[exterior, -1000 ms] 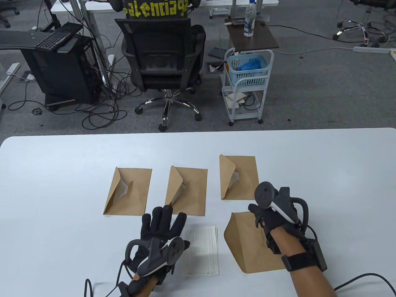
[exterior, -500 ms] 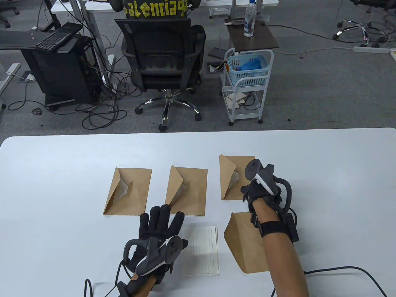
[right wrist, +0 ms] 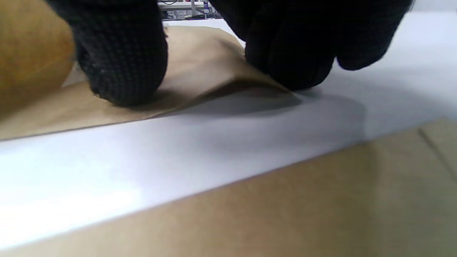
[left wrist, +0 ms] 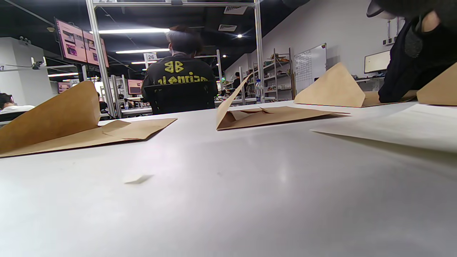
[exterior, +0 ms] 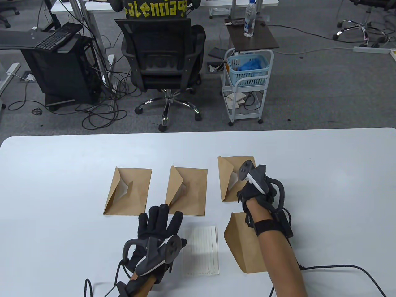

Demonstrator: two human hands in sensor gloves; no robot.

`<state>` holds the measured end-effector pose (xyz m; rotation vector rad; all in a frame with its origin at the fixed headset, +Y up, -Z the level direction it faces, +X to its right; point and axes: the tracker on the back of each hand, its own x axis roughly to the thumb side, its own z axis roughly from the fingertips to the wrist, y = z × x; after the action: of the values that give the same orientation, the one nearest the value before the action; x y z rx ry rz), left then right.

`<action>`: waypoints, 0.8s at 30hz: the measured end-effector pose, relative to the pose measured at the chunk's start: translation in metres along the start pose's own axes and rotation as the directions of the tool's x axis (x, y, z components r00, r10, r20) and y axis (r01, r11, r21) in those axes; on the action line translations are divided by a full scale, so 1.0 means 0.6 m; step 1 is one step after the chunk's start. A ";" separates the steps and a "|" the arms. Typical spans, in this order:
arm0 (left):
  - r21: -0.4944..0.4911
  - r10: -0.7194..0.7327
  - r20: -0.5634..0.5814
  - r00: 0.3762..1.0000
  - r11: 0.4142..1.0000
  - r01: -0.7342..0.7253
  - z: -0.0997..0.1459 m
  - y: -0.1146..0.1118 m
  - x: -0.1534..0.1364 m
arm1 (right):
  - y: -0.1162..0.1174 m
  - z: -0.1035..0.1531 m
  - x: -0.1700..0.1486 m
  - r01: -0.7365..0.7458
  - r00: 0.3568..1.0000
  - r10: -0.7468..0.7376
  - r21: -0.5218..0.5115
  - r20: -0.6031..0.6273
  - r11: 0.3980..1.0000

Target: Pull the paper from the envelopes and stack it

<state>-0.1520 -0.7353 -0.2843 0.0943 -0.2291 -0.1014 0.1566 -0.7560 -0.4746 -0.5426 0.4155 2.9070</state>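
Right hand [exterior: 258, 193] grip pinching near edge of right-centre envelope [exterior: 230, 185]; left hand [exterior: 156, 230] splayed flat on worktop [exterior: 62, 185], grasping nothing. Extracted paper [exterior: 202, 255] lies lower centre. Step: second extraction. Next: steady envelope, pull sheet, stack.

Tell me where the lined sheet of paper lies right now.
In the table view the lined sheet lies flat near the front edge, between the left hand and the empty envelope, just in front of the middle envelope.
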 end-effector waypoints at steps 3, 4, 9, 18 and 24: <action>-0.001 -0.002 0.004 1.000 1.000 0.002 0.000 0.000 0.001 | 0.002 -0.004 -0.005 0.054 0.998 -0.055 0.028 0.015 0.998; -0.001 -0.001 0.004 1.000 1.000 0.001 0.000 0.000 0.001 | 0.002 -0.006 -0.008 0.078 0.997 -0.079 0.044 0.014 0.996; -0.002 0.000 0.004 1.000 1.000 0.000 0.000 -0.001 0.001 | 0.003 -0.011 -0.014 0.154 0.988 -0.156 0.076 0.018 0.985; -0.017 0.001 0.004 1.000 1.000 -0.001 -0.001 -0.002 0.003 | 0.003 -0.008 -0.040 0.210 0.976 -0.209 0.000 -0.059 0.978; -0.021 -0.002 0.002 1.000 1.000 0.002 -0.001 -0.004 0.003 | -0.010 -0.008 -0.052 0.260 0.965 -0.261 -0.016 -0.021 0.965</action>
<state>-0.1504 -0.7379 -0.2848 0.0736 -0.2296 -0.1062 0.1880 -0.7548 -0.4690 -0.5855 0.3029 2.6548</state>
